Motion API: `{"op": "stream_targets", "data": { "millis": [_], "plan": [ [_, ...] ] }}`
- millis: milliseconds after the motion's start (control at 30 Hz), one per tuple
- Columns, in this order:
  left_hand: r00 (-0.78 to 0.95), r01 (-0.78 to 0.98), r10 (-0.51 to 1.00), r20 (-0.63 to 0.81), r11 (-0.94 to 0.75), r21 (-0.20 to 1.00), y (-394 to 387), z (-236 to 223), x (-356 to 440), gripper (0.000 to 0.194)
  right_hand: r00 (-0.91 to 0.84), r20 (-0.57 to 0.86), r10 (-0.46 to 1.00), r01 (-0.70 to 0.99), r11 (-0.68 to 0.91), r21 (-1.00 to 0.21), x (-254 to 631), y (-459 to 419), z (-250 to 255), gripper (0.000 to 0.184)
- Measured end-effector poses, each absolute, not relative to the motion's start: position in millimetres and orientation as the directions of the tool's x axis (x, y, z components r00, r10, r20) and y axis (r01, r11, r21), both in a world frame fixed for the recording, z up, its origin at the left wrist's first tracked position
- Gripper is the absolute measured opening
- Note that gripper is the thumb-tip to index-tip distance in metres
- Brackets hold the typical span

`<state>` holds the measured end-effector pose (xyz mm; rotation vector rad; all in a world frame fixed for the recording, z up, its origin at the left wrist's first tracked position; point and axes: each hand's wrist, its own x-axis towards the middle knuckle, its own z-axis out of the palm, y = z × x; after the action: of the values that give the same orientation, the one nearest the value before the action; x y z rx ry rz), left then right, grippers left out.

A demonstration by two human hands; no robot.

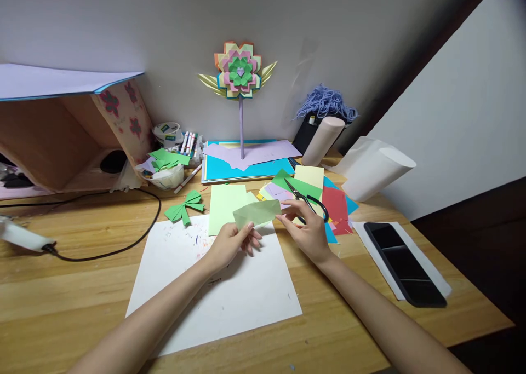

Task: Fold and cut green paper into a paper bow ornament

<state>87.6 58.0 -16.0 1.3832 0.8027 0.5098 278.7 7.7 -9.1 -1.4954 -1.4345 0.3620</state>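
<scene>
A small pale green paper strip (257, 212) is held up between both hands above a white sheet (213, 292) on the wooden desk. My left hand (230, 242) pinches its lower left corner. My right hand (306, 231) pinches its right end with fingertips. Just behind the strip lies a light green paper sheet (225, 207). Black-handled scissors (306, 200) rest on a pile of coloured papers (337, 207) right beside my right hand.
A paper flower on a stick (239, 73) stands at the wall over blue and lilac sheets (246, 163). A green paper bow (184, 207), a bowl of scraps (166, 171), markers, tape, a glue gun cable (123, 242), rolled papers (370, 168) and a black phone (405, 264) surround the work area.
</scene>
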Motion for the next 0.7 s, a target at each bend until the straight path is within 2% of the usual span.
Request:
{"op": "stream_targets", "data": {
  "millis": [167,267,333,500,700],
  "plan": [
    [0.646,0.124,0.74,-0.187,0.141,0.982,59.0,-16.8,87.3,0.051,0.202,0.514,0.834,0.639,0.286,-0.714,279.0,7.3,-11.4,0.015],
    [0.651,0.112,0.735,-0.188,0.152,0.982,59.1,-17.3,87.2,0.05,0.165,0.531,0.831,0.64,0.32,-0.699,278.6,7.2,-9.9,0.015],
    [0.654,0.101,0.733,-0.186,0.159,0.982,58.9,-16.7,87.2,0.05,0.15,0.487,0.86,0.603,0.311,-0.735,278.4,8.1,-9.0,0.013],
    [0.657,0.119,0.731,-0.182,0.138,0.983,57.6,-13.9,88.2,0.05,0.086,0.267,0.96,0.424,0.207,-0.882,278.1,10.1,-7.6,0.015],
    [0.63,0.141,0.764,-0.139,0.064,0.988,55.8,-15.0,90.3,0.046,-0.013,0.261,0.965,0.427,0.242,-0.872,276.1,6.0,-3.3,0.017]
  ]
}}
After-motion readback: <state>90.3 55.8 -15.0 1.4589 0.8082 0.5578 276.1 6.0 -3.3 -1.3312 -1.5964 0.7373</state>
